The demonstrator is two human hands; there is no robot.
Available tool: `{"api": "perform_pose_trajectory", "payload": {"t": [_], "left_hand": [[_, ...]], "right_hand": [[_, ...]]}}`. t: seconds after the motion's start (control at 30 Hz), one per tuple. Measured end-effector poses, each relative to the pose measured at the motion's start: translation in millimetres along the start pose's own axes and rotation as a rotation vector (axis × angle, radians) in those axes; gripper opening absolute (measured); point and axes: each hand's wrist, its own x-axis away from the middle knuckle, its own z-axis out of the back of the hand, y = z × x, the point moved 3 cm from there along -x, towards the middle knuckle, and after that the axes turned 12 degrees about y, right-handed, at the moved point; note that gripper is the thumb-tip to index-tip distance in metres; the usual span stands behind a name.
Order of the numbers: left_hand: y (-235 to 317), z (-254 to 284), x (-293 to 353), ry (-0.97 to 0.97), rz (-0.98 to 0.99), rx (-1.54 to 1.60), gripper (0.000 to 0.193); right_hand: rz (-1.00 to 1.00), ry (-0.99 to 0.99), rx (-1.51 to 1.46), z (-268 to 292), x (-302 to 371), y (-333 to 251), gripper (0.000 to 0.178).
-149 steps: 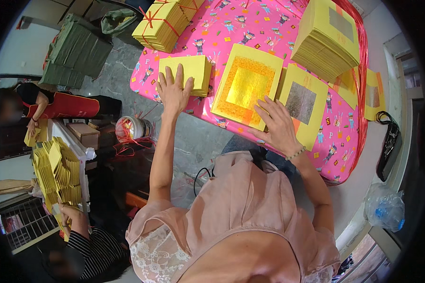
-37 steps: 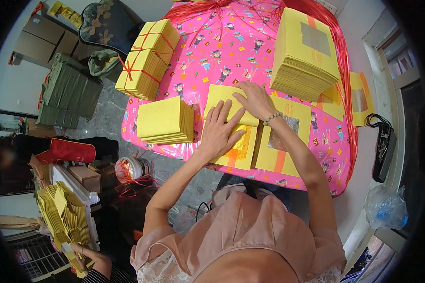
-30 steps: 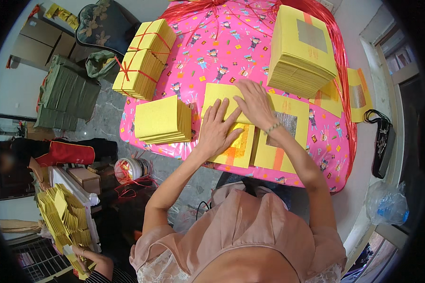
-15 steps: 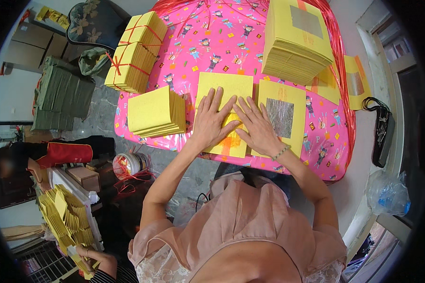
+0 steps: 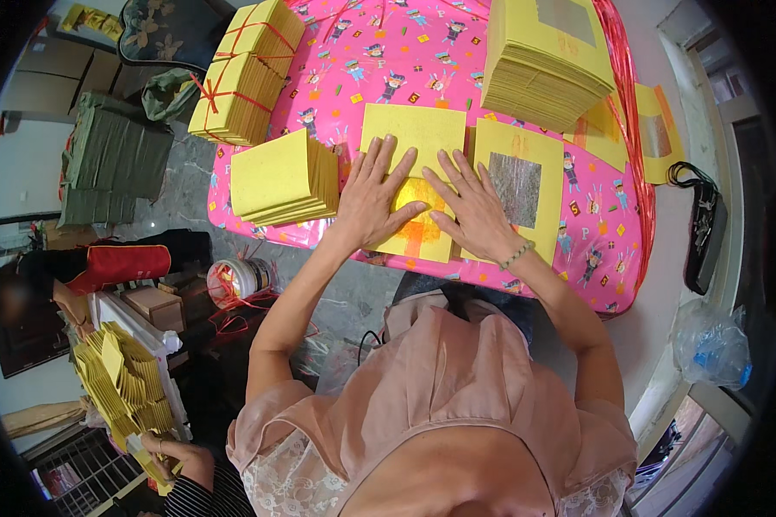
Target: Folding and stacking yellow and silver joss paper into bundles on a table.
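Resting palm-down on a rectangular yellow paper pack (image 5: 418, 142) in the centre of the frame, your left hand (image 5: 372, 200) and your right hand (image 5: 472, 208) lie side by side, without overlapping. The fingers of both are straight, spread and released, grasping nothing, and they point toward the top of the frame. Your left thumb reaches rightward over the shiny gold and orange patch (image 5: 416, 191) below the pack's plain upper flap; your right thumb angles up and left at the patch's right side. Your left hand covers part of the pack's left edge; your right hand straddles its right edge, its heel over the neighbouring yellow paper sheet with a grey-silver rectangle (image 5: 517, 189).

Your left forearm (image 5: 297, 302) slants up and right from the lower left, your right forearm (image 5: 569, 310) up and left from the lower right, with a beaded green bracelet (image 5: 516, 255) at that wrist.

Left of your left hand, a low stack of folded yellow paper (image 5: 272, 177) sits on the worktop with a glossy pink printed cover (image 5: 569, 280). A tall yellow paper stack (image 5: 543, 73) stands at the upper right, and red-tied yellow bundles (image 5: 241, 86) at the upper left.
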Motion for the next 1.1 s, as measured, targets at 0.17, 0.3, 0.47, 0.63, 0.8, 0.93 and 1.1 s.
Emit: {"api": "perform_pose_trajectory", "payload": {"t": [0.17, 0.3, 0.47, 0.63, 0.8, 0.93, 1.1], "left_hand": [[-2.8, 1.4, 0.6, -0.018, 0.015, 0.024, 0.079], [-13.2, 8.1, -3.3, -0.015, 0.034, 0.184, 0.066], [-11.7, 21.0, -6.5, 0.175, 0.297, 0.575, 0.051], [-13.4, 27.6, -3.2, 0.438, 0.35, 0.163, 0.056], [-22.1, 17.8, -16.5, 0.317, 0.761, 0.546, 0.07], [-41.6, -5.6, -15.2, 0.458, 0.767, 0.814, 0.07], [-23.1, 4.8, -8.7, 0.537, 0.744, 1.163, 0.065]], "right_hand": [[0.009, -0.016, 0.038, 3.7, -2.9, -2.6, 0.065], [0.025, 0.073, 0.095, 6.0, -14.7, -0.6, 0.052], [0.081, 0.268, 0.122, 4.5, -29.0, 11.2, 0.038], [0.238, 0.455, 0.131, 2.6, -31.9, 18.1, 0.026], [0.234, 0.515, 0.11, 3.7, -31.0, 20.1, 0.023], [0.208, 0.488, 0.076, 4.7, -27.2, 13.1, 0.025], [-0.075, 0.649, -0.144, 28.1, -20.2, 10.5, 0.046]]}}
